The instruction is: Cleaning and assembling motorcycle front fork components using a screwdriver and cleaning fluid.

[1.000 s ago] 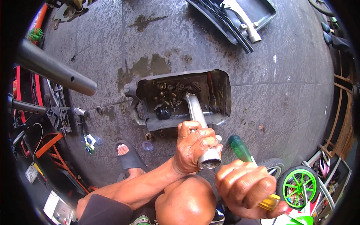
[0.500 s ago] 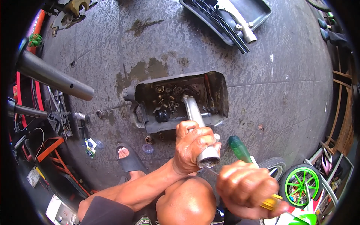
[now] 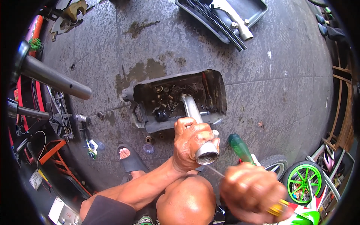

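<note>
I am in a repair workshop: a cut-open black plastic jug (image 3: 150, 127) of small metal parts (image 3: 170, 104), a bright-green spoked wheel (image 3: 304, 181).

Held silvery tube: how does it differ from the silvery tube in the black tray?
The held tube is in the left hand's grip; the tray tube lies in the black tray. The held tube's open mouth faces the camera; the tray tube shows its side. Both look silvery.
</note>
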The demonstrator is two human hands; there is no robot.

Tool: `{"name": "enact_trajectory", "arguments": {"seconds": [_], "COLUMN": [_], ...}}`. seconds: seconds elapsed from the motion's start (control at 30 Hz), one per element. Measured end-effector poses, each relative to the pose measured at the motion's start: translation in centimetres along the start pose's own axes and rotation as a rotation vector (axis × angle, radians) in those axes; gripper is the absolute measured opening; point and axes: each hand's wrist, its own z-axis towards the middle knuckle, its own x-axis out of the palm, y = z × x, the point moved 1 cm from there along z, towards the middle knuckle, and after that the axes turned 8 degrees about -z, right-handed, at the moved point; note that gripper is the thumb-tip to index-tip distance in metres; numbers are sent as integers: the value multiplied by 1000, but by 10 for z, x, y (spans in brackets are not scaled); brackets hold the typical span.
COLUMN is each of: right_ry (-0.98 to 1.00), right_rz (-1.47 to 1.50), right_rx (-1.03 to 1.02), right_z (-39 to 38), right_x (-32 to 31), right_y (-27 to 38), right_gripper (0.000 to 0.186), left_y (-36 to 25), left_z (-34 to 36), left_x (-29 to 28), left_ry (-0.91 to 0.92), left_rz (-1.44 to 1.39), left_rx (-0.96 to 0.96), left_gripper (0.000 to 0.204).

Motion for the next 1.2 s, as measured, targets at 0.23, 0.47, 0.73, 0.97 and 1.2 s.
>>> {"name": "enact_trajectory", "arguments": {"seconds": [0.23,0.47,0.73,0.97,1.2], "right_ry": [-150,-163,-185,-210,-166], "right_rz": [-61,-117,-106,-92,-93], "right_rx": [27,56,-56,2,43], "right_z": [3,-1,7,-4,-5], "right_x": [22,23,29,25,22], "right_y": [1,2,9,-7,-18], "right_gripper": [55,63,58,59,57], "left_y": [-4,0,-7,-5,-5], "left_z": [-1,-2,7,6,-1], "left_x": [1,8,8,5,4], "left_ry": [8,-16,-40,-40,-18], "left_rz": [12,5,32,40,51], "left_rx": [-15,23,5,-2,-3], "left_gripper": [29,27,30,28,29]}}
